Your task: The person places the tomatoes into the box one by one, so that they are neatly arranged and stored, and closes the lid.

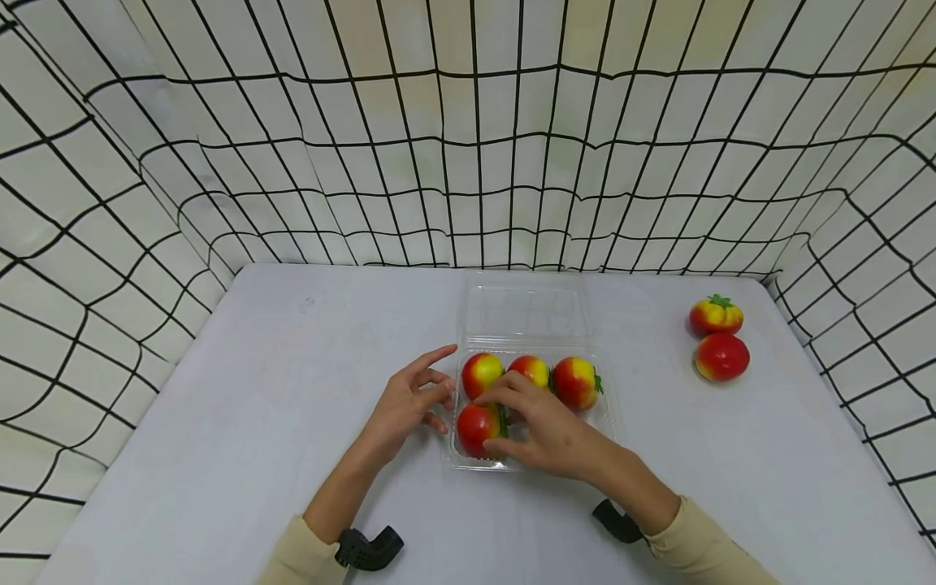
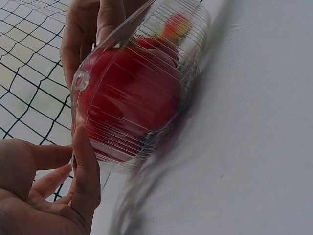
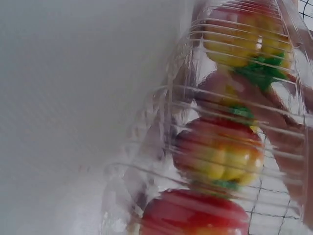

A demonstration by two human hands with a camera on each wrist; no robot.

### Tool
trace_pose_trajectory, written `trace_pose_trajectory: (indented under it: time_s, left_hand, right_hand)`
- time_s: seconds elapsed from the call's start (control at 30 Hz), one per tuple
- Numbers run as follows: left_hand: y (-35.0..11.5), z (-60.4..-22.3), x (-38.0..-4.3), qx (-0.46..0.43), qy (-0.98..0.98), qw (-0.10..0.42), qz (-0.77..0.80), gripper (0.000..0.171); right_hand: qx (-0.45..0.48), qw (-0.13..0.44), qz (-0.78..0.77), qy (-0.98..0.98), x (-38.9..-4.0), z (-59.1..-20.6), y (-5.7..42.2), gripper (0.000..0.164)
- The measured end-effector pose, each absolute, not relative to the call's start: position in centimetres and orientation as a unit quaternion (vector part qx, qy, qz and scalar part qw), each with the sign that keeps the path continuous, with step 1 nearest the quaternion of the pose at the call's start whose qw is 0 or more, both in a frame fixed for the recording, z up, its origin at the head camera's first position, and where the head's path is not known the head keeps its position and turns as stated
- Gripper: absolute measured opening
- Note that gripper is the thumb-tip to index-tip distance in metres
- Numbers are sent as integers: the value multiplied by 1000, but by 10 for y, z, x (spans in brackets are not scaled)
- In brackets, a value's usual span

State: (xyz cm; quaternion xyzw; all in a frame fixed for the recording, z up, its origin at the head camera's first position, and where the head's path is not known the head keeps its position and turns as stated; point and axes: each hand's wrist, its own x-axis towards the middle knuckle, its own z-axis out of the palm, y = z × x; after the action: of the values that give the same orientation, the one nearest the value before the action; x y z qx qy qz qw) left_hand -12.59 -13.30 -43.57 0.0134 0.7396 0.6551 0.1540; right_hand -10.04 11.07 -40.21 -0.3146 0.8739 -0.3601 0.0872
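Note:
A clear plastic clamshell box [image 1: 532, 345] lies with its lid folded back on the white table. Three red-and-yellow tomatoes stand along its back row: a left one [image 1: 480, 374], a middle one [image 1: 532, 370] and a right one [image 1: 576, 383]. In the front left corner sits another tomato [image 1: 477, 431], gripped by my right hand [image 1: 552, 435] with thumb and fingers around it. My left hand [image 1: 405, 406] is at the box's left side, its fingers loosely spread; in the left wrist view the fingertips [image 2: 83, 139] touch the clear wall.
Two more tomatoes are on the table at the right, the rear one [image 1: 717, 315] and the nearer one [image 1: 721, 357], touching each other. Black wire netting [image 1: 475, 146] surrounds the back and sides of the table [image 1: 329, 325].

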Motion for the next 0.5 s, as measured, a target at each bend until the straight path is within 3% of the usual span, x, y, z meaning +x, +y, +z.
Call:
trace_pose_trajectory:
  time_s: [0.5]
  left_hand:
    - [-132,-434,-126,13,739,154,656,57]
  right_hand:
    - [-316,75,-347,880,-103,-403,110,49]
